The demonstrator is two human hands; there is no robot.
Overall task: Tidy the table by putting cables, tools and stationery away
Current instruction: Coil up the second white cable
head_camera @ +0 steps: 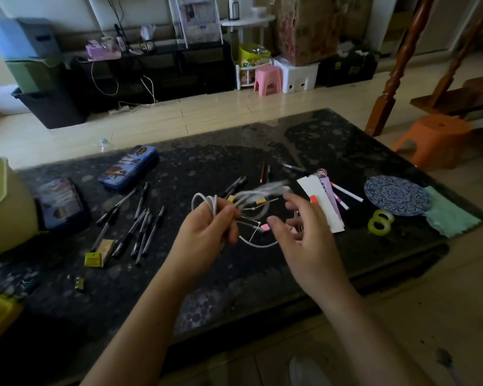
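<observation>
The dark table (262, 274) fills the middle of the frame, w/ stationery spread over its far half, so most of the tidying looks not yet done.

Above its centre are the 2 hands. The left hand (207, 229) has its fingers curled tight around a white cable (214, 203), gathered in several loops. I think it holds the loops together so they do not fall open while the rest is wound. The cable is lifted off the table, centre of frame, and 1 strand hangs in a curve below the hands.

The right hand (304, 235) is just beside, palm turned in, fingers loosely bent. The free end of the cable is blurred near its fingertips, so I cannot tell if it pinches the end or only reaches for it. Probably its job is to feed the free end round the coil.

At upper left lies a blue pencil case (129, 169), closed, approx. where the pens should go. The pens (141, 228) lie scattered at centre left, near it but apart. At right, 2 tape rolls (379, 220) touch each other near the table edge.
</observation>
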